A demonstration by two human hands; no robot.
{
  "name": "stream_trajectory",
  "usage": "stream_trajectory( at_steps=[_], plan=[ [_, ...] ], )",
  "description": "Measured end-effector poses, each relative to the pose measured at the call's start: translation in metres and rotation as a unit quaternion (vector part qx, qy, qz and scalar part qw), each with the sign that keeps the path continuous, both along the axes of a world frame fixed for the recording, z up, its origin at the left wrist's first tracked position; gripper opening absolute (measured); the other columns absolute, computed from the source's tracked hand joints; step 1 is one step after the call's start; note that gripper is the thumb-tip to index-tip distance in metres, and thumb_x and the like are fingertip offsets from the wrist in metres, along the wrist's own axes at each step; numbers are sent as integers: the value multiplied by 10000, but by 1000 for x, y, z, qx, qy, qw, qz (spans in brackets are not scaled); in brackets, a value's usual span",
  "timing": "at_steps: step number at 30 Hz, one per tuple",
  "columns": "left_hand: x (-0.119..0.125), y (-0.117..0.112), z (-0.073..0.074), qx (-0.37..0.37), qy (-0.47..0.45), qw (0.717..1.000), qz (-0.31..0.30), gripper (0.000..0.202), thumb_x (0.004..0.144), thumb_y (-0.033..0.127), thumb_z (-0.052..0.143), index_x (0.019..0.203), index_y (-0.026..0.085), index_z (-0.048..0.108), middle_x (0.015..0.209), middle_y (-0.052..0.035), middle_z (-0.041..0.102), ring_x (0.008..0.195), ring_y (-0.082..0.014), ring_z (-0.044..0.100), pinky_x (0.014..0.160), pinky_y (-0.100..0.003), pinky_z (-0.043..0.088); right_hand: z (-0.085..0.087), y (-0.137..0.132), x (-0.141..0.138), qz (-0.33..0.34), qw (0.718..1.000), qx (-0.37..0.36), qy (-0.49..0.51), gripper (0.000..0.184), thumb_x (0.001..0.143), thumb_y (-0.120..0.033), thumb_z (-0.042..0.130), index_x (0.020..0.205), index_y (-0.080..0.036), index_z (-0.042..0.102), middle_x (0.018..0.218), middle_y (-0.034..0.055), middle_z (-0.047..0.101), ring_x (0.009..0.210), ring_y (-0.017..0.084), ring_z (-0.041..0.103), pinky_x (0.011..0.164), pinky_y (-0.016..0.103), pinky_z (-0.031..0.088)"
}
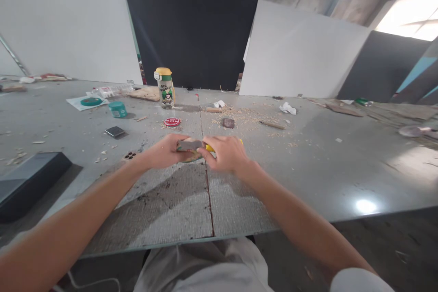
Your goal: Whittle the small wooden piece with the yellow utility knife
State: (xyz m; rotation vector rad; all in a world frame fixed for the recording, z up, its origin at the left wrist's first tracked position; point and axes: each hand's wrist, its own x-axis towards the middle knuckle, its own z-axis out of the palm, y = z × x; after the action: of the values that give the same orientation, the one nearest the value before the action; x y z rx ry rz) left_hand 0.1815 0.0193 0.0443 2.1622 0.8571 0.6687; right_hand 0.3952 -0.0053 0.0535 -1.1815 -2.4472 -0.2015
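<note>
Above the near part of the table, my left hand (167,150) is closed around a small tan-and-green piece (192,159); its exact kind is unclear. A flat grey strip (189,145) lies across the top of this piece, between the hands. My right hand (224,153) is closed on a yellow-handled tool (209,148), whose yellow also shows past the knuckles. The hands nearly meet, with the right thumb against the piece. Whether the grey strip belongs to the tool is hard to see. Partly behind my left wrist lies a phone-like object with round lenses (130,155).
Beyond my hands are a red round tin (172,122), a brown block (228,122), a thin stick-like tool (273,125) and wood shavings (246,114). A yellow-capped bottle (164,89) stands farther back. Left are a teal jar (117,109), a small dark box (115,132) and a large black case (32,182).
</note>
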Motion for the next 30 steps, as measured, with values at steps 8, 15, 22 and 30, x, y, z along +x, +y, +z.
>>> stream_trajectory(
  at_steps=[8,15,22,30],
  plan=[
    [-12,-9,25,-110,49,991,-60,292,811,234,658,1096,187,696,1062,-57,733,986,-216,671,851,-302,522,5,57,69,-131,982,28,134,441,947,-518,350,957,-181,634,725,52,650,594,161,516,566,283,264],
    [-12,-3,19,-63,37,997,-5,342,746,230,700,1083,179,669,1018,-57,731,918,-217,682,789,-310,541,-8,50,44,-34,949,-123,289,391,916,-568,431,793,-204,503,653,-10,497,583,121,439,554,264,297],
    [6,-6,7,-153,-169,972,55,543,633,228,824,1136,163,633,1029,-89,720,899,-231,686,787,-327,549,-14,6,-13,124,909,-192,348,381,789,-453,635,691,-223,347,630,-69,333,576,90,314,530,250,275],
    [33,-24,-15,-369,-404,837,21,297,751,349,771,951,156,667,893,-59,712,792,-178,678,738,-276,562,-13,-3,-15,111,879,-81,457,333,805,-321,588,681,-231,293,603,-80,312,538,79,289,519,238,286]
  ],
)
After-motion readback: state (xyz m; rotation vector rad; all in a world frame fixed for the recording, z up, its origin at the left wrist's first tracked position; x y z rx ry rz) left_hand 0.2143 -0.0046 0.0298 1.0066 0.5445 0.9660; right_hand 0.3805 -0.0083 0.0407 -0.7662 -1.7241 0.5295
